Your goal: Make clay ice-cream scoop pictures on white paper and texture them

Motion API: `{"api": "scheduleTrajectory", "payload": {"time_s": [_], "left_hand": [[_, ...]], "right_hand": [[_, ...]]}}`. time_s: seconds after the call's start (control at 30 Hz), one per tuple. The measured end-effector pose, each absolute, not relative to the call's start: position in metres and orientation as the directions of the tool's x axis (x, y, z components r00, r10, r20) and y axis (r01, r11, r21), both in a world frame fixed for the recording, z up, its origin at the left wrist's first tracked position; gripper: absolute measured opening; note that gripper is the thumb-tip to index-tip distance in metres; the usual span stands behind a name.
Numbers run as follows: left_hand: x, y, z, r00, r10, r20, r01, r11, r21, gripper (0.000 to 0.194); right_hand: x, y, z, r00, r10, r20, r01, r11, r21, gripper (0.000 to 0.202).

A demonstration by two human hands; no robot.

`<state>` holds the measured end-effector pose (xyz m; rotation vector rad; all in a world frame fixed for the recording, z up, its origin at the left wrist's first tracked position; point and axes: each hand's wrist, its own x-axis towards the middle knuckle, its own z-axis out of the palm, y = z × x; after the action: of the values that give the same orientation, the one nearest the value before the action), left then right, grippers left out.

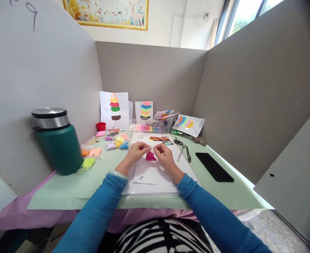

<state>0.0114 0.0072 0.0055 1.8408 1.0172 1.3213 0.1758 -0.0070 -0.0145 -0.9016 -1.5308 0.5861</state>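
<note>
My left hand [137, 152] and my right hand [165, 156] meet above a sheet of white paper [153, 175], thumbs and fingertips pinched close together. Something small and pale may be between the fingertips, but it is too small to make out. Just below them, a magenta piece of modelling clay [151, 156] with an uneven, folded look lies on the paper. The sheet rests on a larger white stack [149, 190], with a printed picture of colored pencils [160, 139] at its far end.
On the left stand a green thermos [62, 147], bagged clay [119, 141] and a red cup [101, 126]. Scissors [178, 141], a slim metal tool [188, 154] and a black phone [214, 167] lie right. Striped clay pictures [114, 110] lean at the back against the grey partition [152, 70].
</note>
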Motion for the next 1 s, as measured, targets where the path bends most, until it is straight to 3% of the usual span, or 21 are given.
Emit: {"api": "scheduleTrajectory", "payload": {"time_s": [0.43, 0.57, 0.67, 0.73, 0.8, 0.9, 0.93, 1.0], "left_hand": [[0.013, 0.005, 0.007, 0.203, 0.835, 0.511, 0.33, -0.549, 0.768, 0.019], [0.004, 0.011, 0.011, 0.064, 0.843, 0.534, 0.416, -0.508, 0.754, 0.016], [-0.019, 0.017, 0.019, -0.155, 0.823, 0.547, 0.583, -0.371, 0.723, 0.013], [-0.041, 0.02, 0.025, -0.292, 0.832, 0.471, 0.681, -0.165, 0.714, 0.007], [-0.061, 0.021, 0.031, -0.394, 0.832, 0.391, 0.742, 0.036, 0.67, 0.014], [-0.076, 0.019, 0.045, -0.407, 0.855, 0.322, 0.791, 0.155, 0.591, 0.026], [-0.076, 0.017, 0.052, -0.387, 0.867, 0.315, 0.841, 0.192, 0.506, 0.029], [-0.071, 0.015, 0.074, -0.295, 0.868, 0.4, 0.919, 0.143, 0.367, 0.032]], "right_hand": [[0.17, -0.008, -0.014, -0.001, 0.762, 0.647, 0.288, 0.62, -0.73, 0.009], [0.171, -0.009, -0.013, 0.009, 0.784, 0.621, 0.286, 0.593, -0.753, 0.011], [0.175, -0.009, -0.012, 0.055, 0.793, 0.607, 0.284, 0.57, -0.771, 0.014], [0.177, -0.009, -0.012, 0.072, 0.798, 0.599, 0.282, 0.56, -0.779, 0.015], [0.177, -0.01, -0.009, 0.076, 0.801, 0.594, 0.276, 0.556, -0.784, 0.016], [0.168, -0.026, 0.001, 0.066, 0.803, 0.593, 0.243, 0.563, -0.79, 0.019], [0.161, -0.037, 0.006, 0.035, 0.805, 0.593, 0.215, 0.573, -0.791, 0.019], [0.143, -0.066, 0.016, -0.202, 0.817, 0.54, 0.113, 0.567, -0.816, 0.02]]}}
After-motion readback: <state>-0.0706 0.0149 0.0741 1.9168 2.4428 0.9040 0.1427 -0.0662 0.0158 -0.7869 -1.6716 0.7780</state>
